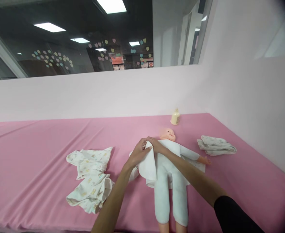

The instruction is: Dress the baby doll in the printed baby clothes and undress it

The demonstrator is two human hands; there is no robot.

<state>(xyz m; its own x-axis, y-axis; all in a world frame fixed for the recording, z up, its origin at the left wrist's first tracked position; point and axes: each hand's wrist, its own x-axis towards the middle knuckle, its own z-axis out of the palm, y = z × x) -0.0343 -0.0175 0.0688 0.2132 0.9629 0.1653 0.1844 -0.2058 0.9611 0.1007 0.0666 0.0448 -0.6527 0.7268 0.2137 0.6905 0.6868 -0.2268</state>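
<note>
Pink table cover (47,152), white cloth (148,166), pale doll suit (168,181) (bluish), cream printed garment (90,178), cream bottle (175,117)

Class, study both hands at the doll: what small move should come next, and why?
Probably draw the white cloth across the doll, over its chest: the left hand pinches its top corner beside the right hand, and the cloth lies folded at the doll's side.

Pink-sheeted table (36,155). Holds:
- baby doll (169,181) on white cloth (148,168), beneath left hand (138,152) and right hand (157,145)
- printed garment (91,178), left of the left hand
- folded cloth (216,145), right of the right hand
- bottle (175,117), beyond both
</note>
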